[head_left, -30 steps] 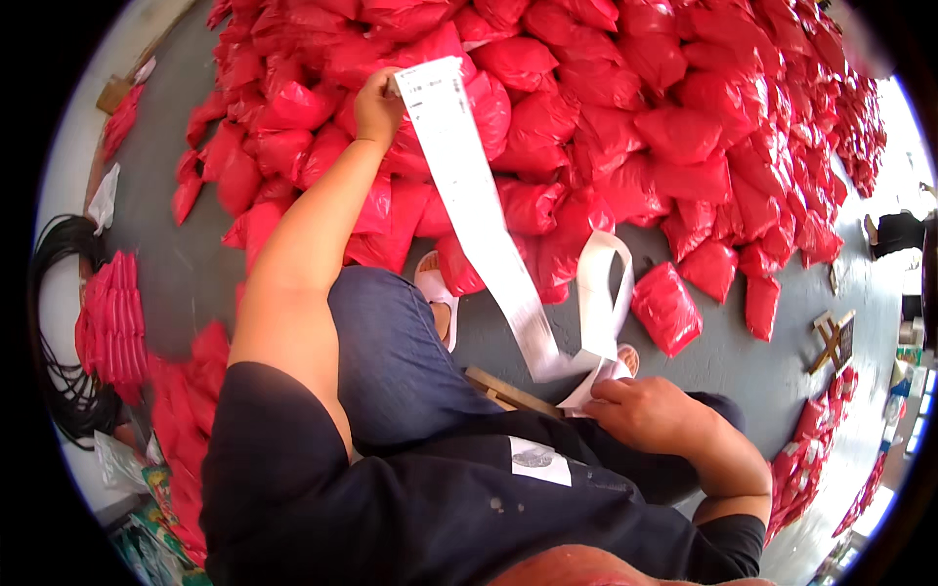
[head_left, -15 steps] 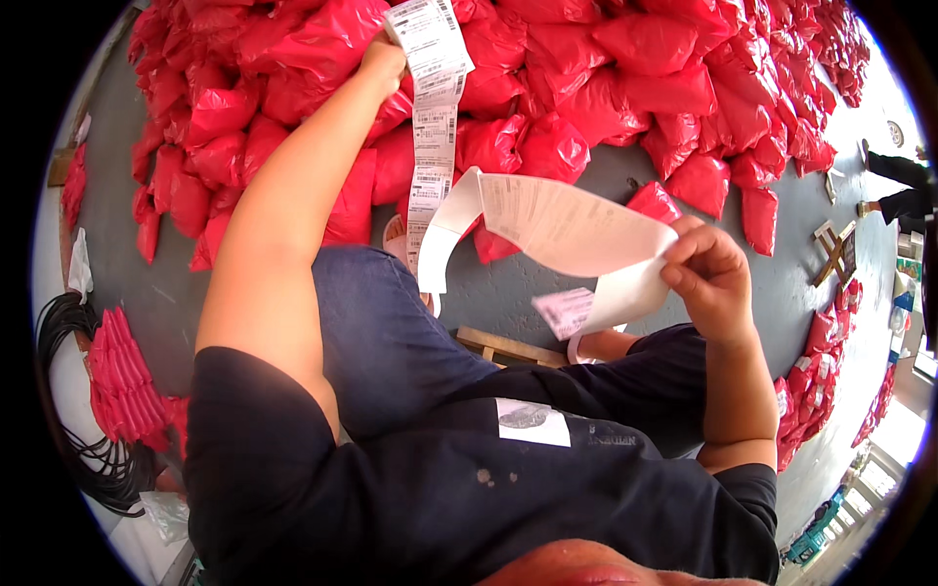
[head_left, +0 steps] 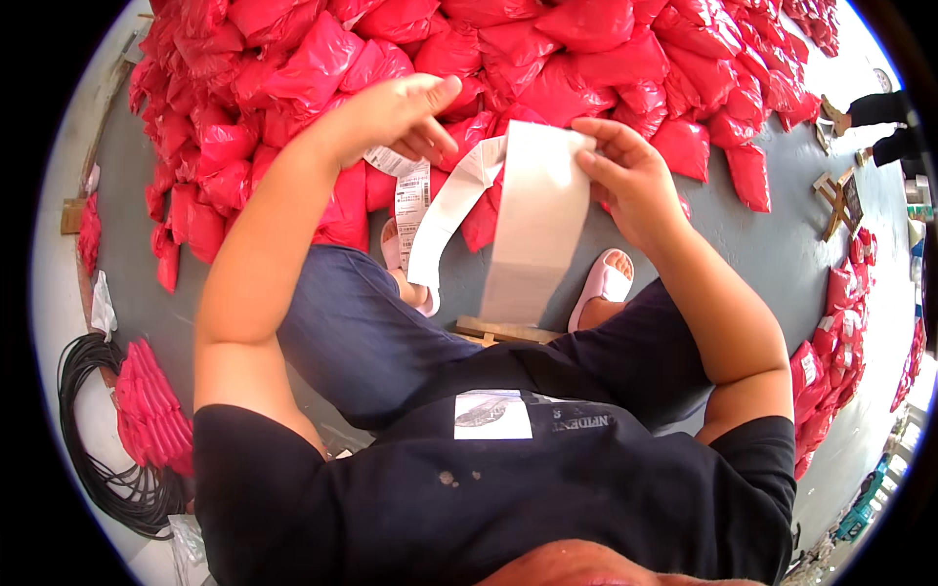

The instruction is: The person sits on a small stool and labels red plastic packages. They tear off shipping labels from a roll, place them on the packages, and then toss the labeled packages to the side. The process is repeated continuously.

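Observation:
A long folded strip of white shipping labels (head_left: 535, 225) hangs from my right hand (head_left: 630, 181), its blank backing facing me. Thumb and fingers of that hand pinch its upper right edge. The strip bends to the left and loops down between my knees; a printed stretch of labels (head_left: 412, 205) runs up again under my left hand (head_left: 401, 117). My left hand is raised, thumb and fingers apart, with nothing visible between them. Behind both hands lies a large heap of red plastic parcel bags (head_left: 547, 44).
A low wooden stool (head_left: 503, 330) is partly visible between my legs. Coiled black cable (head_left: 83, 420) and a stack of red bags (head_left: 147, 410) lie at left. More red parcels (head_left: 831, 342) and a small wooden frame (head_left: 837, 202) are at right. Another person's legs (head_left: 874, 127) show at the far right.
My left hand has come down and nearer, letting go of the strip's far end, which has dropped. My right hand has moved up and left, and the strip now hangs straighter.

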### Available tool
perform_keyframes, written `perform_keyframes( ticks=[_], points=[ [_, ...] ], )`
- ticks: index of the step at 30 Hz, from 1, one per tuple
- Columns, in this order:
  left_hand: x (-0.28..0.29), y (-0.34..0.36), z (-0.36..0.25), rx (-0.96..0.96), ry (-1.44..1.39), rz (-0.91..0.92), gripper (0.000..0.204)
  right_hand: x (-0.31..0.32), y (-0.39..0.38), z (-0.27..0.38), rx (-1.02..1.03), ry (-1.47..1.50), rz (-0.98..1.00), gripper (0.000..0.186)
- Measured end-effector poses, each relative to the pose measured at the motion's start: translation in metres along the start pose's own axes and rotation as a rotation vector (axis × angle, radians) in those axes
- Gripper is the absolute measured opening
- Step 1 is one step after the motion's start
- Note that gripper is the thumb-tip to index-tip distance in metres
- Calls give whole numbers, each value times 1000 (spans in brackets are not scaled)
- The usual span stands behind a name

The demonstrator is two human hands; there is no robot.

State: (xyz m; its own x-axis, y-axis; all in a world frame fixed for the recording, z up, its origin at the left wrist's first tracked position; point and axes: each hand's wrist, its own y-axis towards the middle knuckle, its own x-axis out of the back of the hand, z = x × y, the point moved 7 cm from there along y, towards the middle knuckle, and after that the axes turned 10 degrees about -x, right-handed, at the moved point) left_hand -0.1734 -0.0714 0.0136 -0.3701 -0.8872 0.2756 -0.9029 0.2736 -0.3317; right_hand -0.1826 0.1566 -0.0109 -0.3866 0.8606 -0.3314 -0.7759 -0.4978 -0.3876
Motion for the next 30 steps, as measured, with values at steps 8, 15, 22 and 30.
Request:
perform_keyframes(
  ticks=[8,15,22,30],
  points=[
    [-92,-42,-9,-165,-578,89,66,8,-7,50,278,194,68,30],
    [-153,-22,30,-153,429,258,51,47,-17,68,76,258,280,22],
    [-87,13,32,-618,484,-56,79,42,-51,85,261,64,616,15],
    [-69,19,6,-773,612,-276,12,9,-65,80,227,-549,540,40]
  ],
)
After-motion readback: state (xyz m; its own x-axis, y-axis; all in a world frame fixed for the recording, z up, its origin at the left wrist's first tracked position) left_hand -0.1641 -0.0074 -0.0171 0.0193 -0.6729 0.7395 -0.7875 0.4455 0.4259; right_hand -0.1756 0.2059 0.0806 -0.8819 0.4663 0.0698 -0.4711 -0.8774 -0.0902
